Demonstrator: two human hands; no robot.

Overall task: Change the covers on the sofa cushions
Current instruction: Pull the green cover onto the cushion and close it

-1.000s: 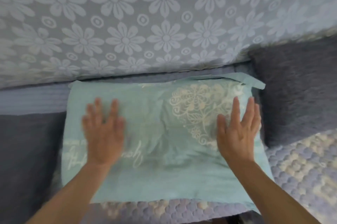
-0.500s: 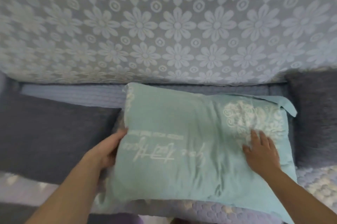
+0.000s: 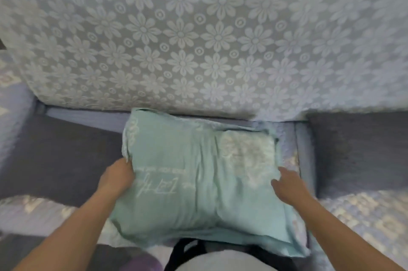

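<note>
Teal cushion (image 3: 198, 180) gripped at its sides by both hands, left (image 3: 116, 179), right (image 3: 289, 189); floral backrest (image 3: 198, 39) behind.

**A home sitting room, seen at the sofa**

This is a domestic living space. A sofa fills the view: its backrest (image 3: 198, 39) is draped in a pale blue-grey throw woven with white daisies and small rings, and the seat (image 3: 364, 222) wears a quilted lilac cover with a pebbled pattern. Dark grey plush cushions (image 3: 353, 151) sit at either side. A mint-green cushion (image 3: 198, 182), printed with white script and a floral motif, lies on the seat between a person's bare hands. Soft household textiles everywhere, layered to protect furniture, mark it as someone's home.
</note>
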